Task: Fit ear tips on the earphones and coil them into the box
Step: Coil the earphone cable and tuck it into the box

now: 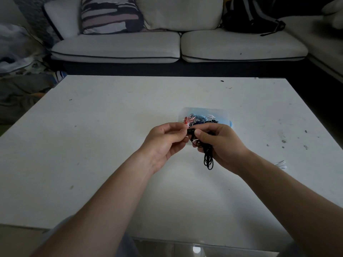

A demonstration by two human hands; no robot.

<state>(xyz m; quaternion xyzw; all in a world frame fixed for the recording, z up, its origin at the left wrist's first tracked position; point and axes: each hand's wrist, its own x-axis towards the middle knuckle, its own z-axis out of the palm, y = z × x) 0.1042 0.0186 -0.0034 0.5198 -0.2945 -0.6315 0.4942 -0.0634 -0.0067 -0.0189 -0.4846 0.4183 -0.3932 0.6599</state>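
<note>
Above the white table, my right hand grips a pair of black earphones; the coiled cable hangs in loops below the palm. One black earbud sticks out between thumb and forefinger. My left hand pinches at that earbud with its fingertips; what lies between them is too small to tell. Just behind both hands stands a clear plastic box holding several coiled earphones in red-white, blue, white and black.
A white cable lies on the table to the right of my right forearm. Dark specks mark the table's right side. A white sofa with a striped cushion and a black bag stands beyond the far edge.
</note>
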